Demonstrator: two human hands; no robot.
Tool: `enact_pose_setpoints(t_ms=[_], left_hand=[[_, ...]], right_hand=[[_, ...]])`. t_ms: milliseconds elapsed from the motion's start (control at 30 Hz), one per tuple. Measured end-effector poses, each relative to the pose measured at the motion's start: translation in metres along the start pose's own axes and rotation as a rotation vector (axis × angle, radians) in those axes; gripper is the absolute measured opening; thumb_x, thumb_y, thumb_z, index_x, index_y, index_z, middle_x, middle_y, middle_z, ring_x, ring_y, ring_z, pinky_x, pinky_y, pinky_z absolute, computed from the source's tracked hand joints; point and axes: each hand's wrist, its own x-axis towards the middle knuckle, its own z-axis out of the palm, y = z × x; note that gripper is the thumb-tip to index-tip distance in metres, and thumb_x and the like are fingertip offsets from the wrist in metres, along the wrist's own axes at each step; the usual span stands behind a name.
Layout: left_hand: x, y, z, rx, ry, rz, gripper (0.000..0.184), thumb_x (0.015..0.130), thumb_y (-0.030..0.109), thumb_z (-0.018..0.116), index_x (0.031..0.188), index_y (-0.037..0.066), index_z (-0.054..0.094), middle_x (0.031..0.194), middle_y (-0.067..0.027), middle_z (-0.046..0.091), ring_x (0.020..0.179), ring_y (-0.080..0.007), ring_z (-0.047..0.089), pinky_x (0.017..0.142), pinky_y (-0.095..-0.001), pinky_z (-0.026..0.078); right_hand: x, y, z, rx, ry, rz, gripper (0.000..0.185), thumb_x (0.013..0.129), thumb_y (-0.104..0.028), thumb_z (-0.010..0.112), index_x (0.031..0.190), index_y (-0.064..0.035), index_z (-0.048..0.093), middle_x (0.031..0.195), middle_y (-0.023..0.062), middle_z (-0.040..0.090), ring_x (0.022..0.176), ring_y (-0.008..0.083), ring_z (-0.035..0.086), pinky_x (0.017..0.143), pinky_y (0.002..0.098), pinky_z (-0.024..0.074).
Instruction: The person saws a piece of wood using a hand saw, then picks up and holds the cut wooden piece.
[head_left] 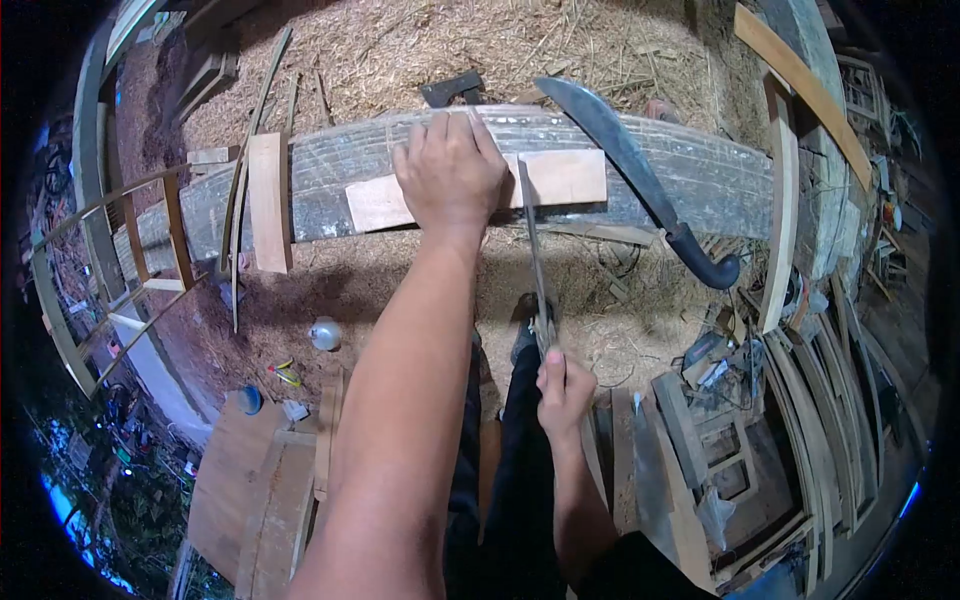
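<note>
A short, pale wooden board point(565, 178) lies across the worn grey beam point(335, 170). My left hand point(450, 165) presses down on its middle, fingers curled over the far edge. My right hand point(564, 392) is closed around the handle of a handsaw point(536, 265), which is seen nearly edge-on. The saw's far end rests at the board, just right of my left hand; its teeth cannot be made out. Right of the board, a machete point(620, 150) with a dark, hooked handle lies across the beam.
A dark axe or hammer head point(453, 88) sits behind the beam. Another pale board point(268, 200) crosses the beam at left, beside thin strips. Wood shavings point(400, 50) cover the ground. Long slats point(825, 430) are stacked at lower right, and plywood point(235, 480) lies at lower left.
</note>
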Motion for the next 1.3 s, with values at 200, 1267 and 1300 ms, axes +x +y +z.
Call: enact_pose_setpoints(t_ms=[200, 1267, 1300], left_hand=[[0.004, -0.001, 0.003, 0.006, 0.031, -0.027, 0.028, 0.097, 0.027, 0.055, 0.078, 0.010, 0.068, 0.082, -0.0091, 0.067, 0.084, -0.0283, 0.064, 0.078, -0.0432, 0.047], [0.010, -0.002, 0.003, -0.055, 0.055, -0.101, 0.025, 0.095, 0.024, 0.057, 0.078, 0.007, 0.067, 0.086, -0.0100, 0.067, 0.082, -0.0310, 0.064, 0.078, -0.0466, 0.047], [0.010, -0.004, 0.006, -0.044, 0.068, -0.082, 0.025, 0.095, 0.024, 0.057, 0.078, 0.008, 0.066, 0.085, -0.0099, 0.067, 0.082, -0.0307, 0.064, 0.077, -0.0461, 0.047]], right_hand=[[0.037, -0.005, 0.025, 0.053, -0.008, 0.054, 0.049, 0.104, -0.030, 0.059, 0.068, 0.0023, 0.053, 0.057, -0.0035, 0.042, 0.059, 0.0076, 0.037, 0.051, 0.0311, 0.0321], [0.050, -0.023, 0.010, 0.052, -0.059, 0.084, 0.051, 0.102, -0.036, 0.060, 0.065, -0.0014, 0.057, 0.055, 0.0001, 0.050, 0.053, 0.0108, 0.047, 0.052, 0.0313, 0.0361], [0.041, -0.024, 0.005, 0.045, -0.041, 0.060, 0.051, 0.102, -0.036, 0.060, 0.066, -0.0008, 0.058, 0.055, 0.0003, 0.050, 0.053, 0.0106, 0.047, 0.052, 0.0311, 0.0359]])
